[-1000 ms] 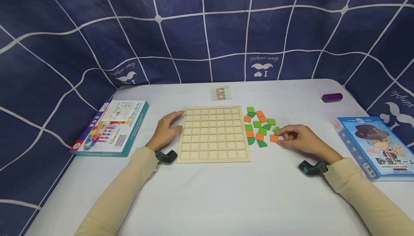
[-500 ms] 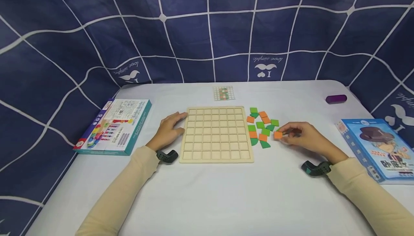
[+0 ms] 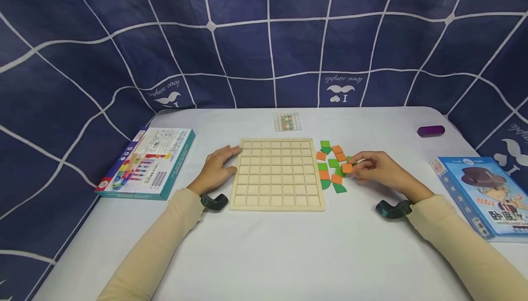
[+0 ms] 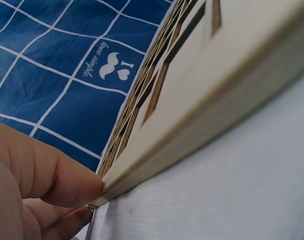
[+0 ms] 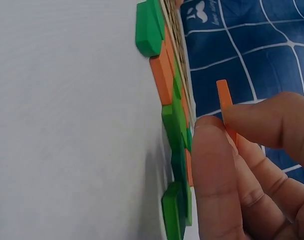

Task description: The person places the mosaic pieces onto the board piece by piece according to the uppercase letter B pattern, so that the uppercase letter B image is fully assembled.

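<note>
A square wooden grid board (image 3: pixel 277 175) lies flat on the white table. At its left edge rests my left hand (image 3: pixel 215 168), fingers extended; the left wrist view has its thumb (image 4: pixel 74 186) against the board's rim. My right hand (image 3: pixel 378 169) pinches an orange square tile (image 3: pixel 347 168) between thumb and fingers. The right wrist view catches that tile edge-on and raised off the table. Beneath and left of this hand lie loose tiles, among them a green square (image 3: pixel 325 144), an orange square (image 3: pixel 337 179) and a dark green rounded piece (image 3: pixel 339 188). Some tiles are partly hidden behind my fingers.
A small card with a coloured grid pattern (image 3: pixel 287 121) lies behind the board. To the left is a teal-edged box (image 3: pixel 147 163), to the right a blue box (image 3: pixel 488 195). A purple cylinder (image 3: pixel 431 131) sits at the back right, before a dark blue grid-patterned cloth.
My right hand has lifted the orange tile from the table and brought it slightly left, over the other tiles. My left hand stays at the board's edge. The head view has shifted slightly.
</note>
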{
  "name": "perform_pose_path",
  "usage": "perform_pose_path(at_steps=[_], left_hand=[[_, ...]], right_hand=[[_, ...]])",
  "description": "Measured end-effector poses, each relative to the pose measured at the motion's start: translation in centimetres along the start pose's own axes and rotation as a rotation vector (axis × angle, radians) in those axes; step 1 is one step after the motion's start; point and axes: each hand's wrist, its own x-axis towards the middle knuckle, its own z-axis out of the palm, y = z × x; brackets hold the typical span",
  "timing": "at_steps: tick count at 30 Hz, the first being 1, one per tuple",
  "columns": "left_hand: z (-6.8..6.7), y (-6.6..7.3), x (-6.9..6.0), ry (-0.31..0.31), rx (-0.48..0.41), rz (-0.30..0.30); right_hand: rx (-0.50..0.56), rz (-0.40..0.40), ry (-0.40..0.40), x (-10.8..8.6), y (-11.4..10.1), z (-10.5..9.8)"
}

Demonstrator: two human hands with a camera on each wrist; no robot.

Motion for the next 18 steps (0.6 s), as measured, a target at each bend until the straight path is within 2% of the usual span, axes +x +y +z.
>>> perform_pose_path(at_steps=[7, 12, 18], left_hand=[[0.2, 0.1, -0.4, 0.000, 0.010, -0.004], [0.0, 0.3, -0.4, 0.004, 0.006, -0.005], [0.0, 0.3, -0.1, 0.005, 0.005, -0.008]], right_hand=[[0.028, 0.028, -0.016, 1.3, -0.6, 0.4], [0.090, 0.066, -0.046, 2.6, -1.4, 0.7], [0.098, 0.057, -0.063, 4.3, -2.7, 1.3]])
